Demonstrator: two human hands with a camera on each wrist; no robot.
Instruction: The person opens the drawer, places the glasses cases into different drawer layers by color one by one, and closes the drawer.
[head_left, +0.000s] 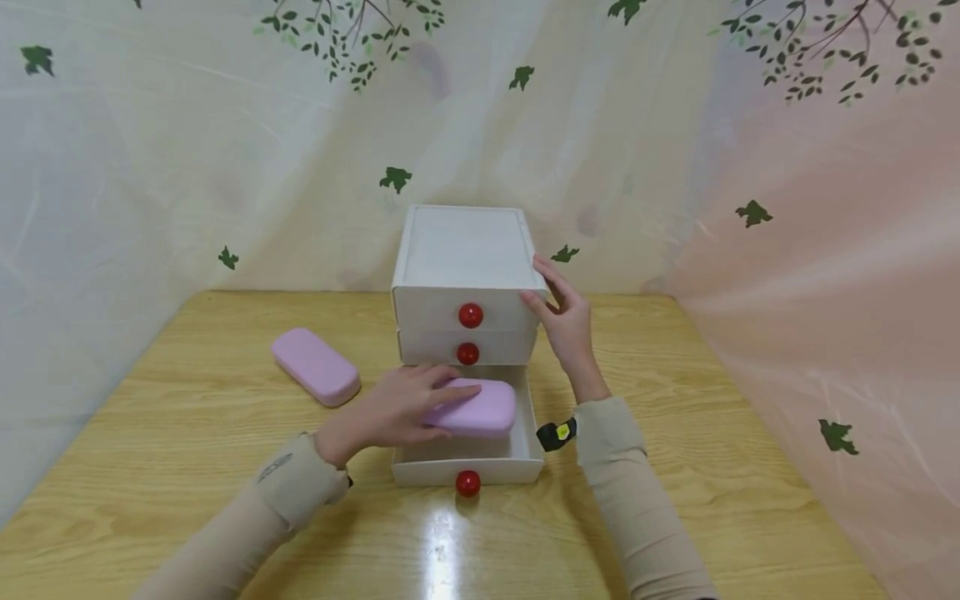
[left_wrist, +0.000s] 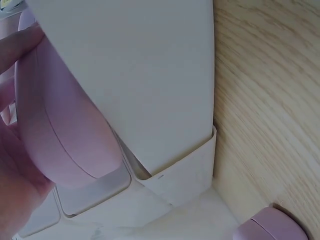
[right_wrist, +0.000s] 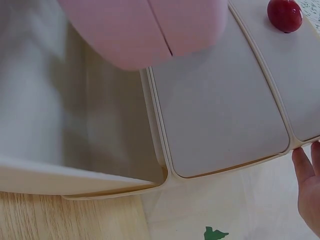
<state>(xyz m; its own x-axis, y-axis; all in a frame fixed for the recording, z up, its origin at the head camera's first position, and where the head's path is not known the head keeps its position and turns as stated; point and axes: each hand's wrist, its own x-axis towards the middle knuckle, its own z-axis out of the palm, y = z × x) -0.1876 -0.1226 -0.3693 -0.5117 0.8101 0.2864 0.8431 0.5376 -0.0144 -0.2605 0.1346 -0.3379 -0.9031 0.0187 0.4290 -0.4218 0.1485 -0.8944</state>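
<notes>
My left hand [head_left: 392, 408] grips a pink glasses case [head_left: 480, 407], thumb on one side and fingers over the other. The case is above the pulled-out bottom drawer [head_left: 468, 472] of a white drawer unit [head_left: 468, 246]. In the left wrist view a seam runs along the held case [left_wrist: 70, 120]. My right hand [head_left: 570, 329] touches the unit's upper right front corner, its thumb near the front and its fingers along the side. A second pink glasses case [head_left: 317, 367] lies on the table left of the unit.
Two upper drawers with red round knobs [head_left: 470, 315] are closed. The bottom drawer's red knob [head_left: 468, 483] faces me. The wooden table [head_left: 675, 500] ends at a leaf-patterned curtain [head_left: 315, 208] behind the unit and on both sides.
</notes>
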